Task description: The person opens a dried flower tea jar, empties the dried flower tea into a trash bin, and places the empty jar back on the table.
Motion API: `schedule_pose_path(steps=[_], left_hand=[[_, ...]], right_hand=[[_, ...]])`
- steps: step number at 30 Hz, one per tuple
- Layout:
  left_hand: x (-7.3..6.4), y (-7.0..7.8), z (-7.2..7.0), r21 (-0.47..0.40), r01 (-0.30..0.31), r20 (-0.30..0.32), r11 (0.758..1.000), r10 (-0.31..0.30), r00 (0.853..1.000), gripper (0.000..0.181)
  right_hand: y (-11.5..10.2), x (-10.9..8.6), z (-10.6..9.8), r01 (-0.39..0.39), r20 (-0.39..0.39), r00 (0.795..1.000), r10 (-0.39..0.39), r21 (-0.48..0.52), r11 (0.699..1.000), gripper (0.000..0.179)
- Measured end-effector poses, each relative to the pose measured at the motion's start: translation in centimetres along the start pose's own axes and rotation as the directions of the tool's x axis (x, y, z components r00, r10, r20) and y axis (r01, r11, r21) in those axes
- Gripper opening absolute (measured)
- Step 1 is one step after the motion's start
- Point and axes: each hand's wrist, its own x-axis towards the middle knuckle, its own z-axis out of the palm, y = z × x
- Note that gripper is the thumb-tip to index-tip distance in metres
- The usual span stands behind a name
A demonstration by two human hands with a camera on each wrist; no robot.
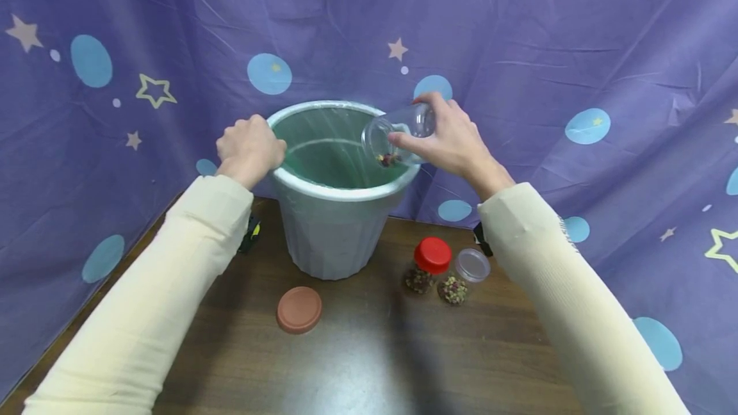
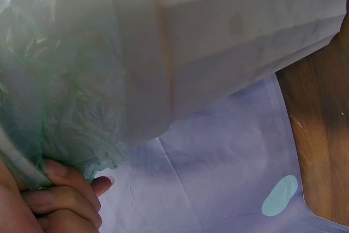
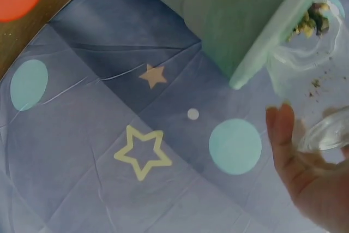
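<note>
A white trash can (image 1: 337, 235), lined with a thin green plastic bag (image 1: 328, 152), stands upright at the back of the table. At its left rim my left hand (image 1: 249, 146) grips the bag's edge; in the left wrist view its fingers (image 2: 65, 200) curl around the gathered film. Over the right side of the opening, my right hand (image 1: 452, 139) holds a clear plastic jar (image 1: 412, 122) tilted, mouth toward the can. Some dried flower buds (image 1: 388, 159) lie near the jar's mouth, and small crumbs cling inside it in the right wrist view.
An orange-brown lid (image 1: 299, 309) lies on the wooden table (image 1: 323, 370) before the can. To the right stand a red-lidded jar (image 1: 433, 256) and a clear-lidded jar (image 1: 473, 266), both holding dried buds. A purple patterned cloth (image 1: 519, 31) hangs close behind.
</note>
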Motion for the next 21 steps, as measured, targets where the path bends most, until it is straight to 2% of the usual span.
schedule_pose_path(steps=[8,15,18,21], left_hand=[[0.0,-0.1,0.1,-0.008,0.002,0.007,1.000,-0.002,1.000,0.052],[-0.1,0.0,0.0,-0.013,-0.001,0.007,1.000,0.001,1.000,0.049],[-0.1,0.0,0.0,-0.014,-0.002,0.007,1.000,0.002,1.000,0.048],[-0.1,0.0,-0.1,-0.011,0.001,0.006,1.000,-0.001,1.000,0.048]], right_hand=[[-1.1,0.2,0.8,-0.144,-0.016,0.990,0.143,-0.023,0.989,0.083],[-1.8,0.3,1.0,-0.217,-0.017,0.976,0.216,-0.015,0.976,0.080],[-2.0,0.3,0.9,-0.232,-0.008,0.973,0.232,-0.012,0.973,0.082],[-2.1,0.4,0.9,-0.201,-0.007,0.980,0.201,-0.019,0.979,0.081]])
